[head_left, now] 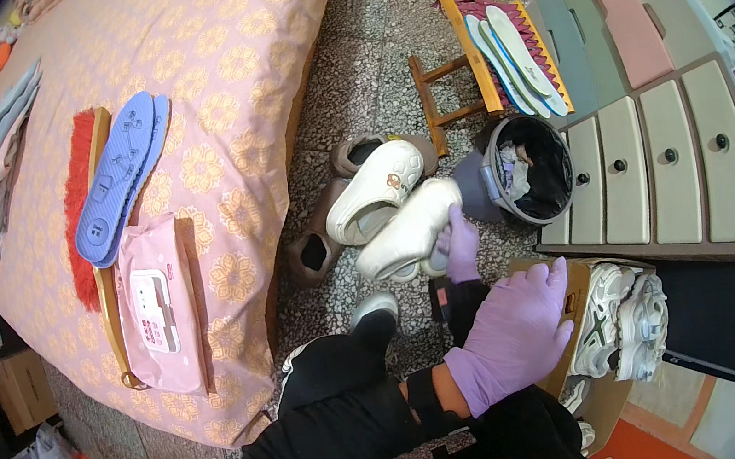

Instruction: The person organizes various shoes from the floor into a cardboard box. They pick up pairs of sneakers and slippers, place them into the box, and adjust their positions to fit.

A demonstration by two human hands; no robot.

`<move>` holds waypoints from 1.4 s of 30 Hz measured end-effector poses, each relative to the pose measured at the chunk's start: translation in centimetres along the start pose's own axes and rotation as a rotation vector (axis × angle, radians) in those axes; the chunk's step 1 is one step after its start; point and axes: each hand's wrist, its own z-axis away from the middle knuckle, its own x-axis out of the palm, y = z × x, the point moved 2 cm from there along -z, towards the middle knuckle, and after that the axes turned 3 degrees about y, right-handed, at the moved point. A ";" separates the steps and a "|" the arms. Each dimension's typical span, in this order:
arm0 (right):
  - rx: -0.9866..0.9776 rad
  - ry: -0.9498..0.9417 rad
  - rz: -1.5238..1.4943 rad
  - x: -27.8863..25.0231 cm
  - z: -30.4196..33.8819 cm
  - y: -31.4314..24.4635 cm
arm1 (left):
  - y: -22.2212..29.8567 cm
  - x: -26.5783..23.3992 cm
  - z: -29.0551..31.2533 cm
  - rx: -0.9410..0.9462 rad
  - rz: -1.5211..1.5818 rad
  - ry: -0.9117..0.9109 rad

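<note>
My right hand (461, 247), in a purple glove, grips the edge of a white clog (410, 233). This clog is tilted beside another white clog (377, 193) that has a small brown charm on it. Under and behind the pair are brown shoes (319, 247) on the floor. My left hand (515, 331), also gloved, reaches across to the right with thumb and fingers apart. It is next to the wall of a cardboard box (576, 318), with nothing visible in it. White sneakers (616, 317) fill the box.
A grey bin (496, 180) with a black liner stands beyond my right hand. Behind it, a wooden stool (479, 52) bears several insoles (522, 60). Drawers (669, 157) line the right. On the bed (227, 146) lie blue insoles (124, 178), a red brush (87, 211) and a pink wipes pack (157, 304).
</note>
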 end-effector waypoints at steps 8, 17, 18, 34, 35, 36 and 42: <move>-0.169 0.054 0.437 -0.7 4.8 4.9 | -0.5 0.5 -0.4 0.019 -0.060 -0.032; 0.116 -0.085 0.126 -0.3 4.5 4.8 | -0.7 0.3 -0.9 -0.047 -0.164 -0.194; 0.045 -0.084 0.117 -0.6 4.0 4.6 | -0.7 0.3 -1.1 -0.054 -0.181 -0.213; -0.139 0.197 -0.028 -10.1 21.2 -5.9 | -31.1 0.5 -4.7 -0.996 0.858 -0.327; -0.119 0.193 0.042 -11.7 22.8 -7.8 | -33.4 2.4 -4.0 -1.125 1.019 -0.149; -0.138 0.184 -0.062 -13.5 24.7 -9.8 | -36.0 3.0 -4.6 -1.209 0.870 -0.197; -0.422 0.266 -0.326 -22.7 35.2 -19.6 | -45.8 9.4 -6.3 -0.835 0.748 -0.186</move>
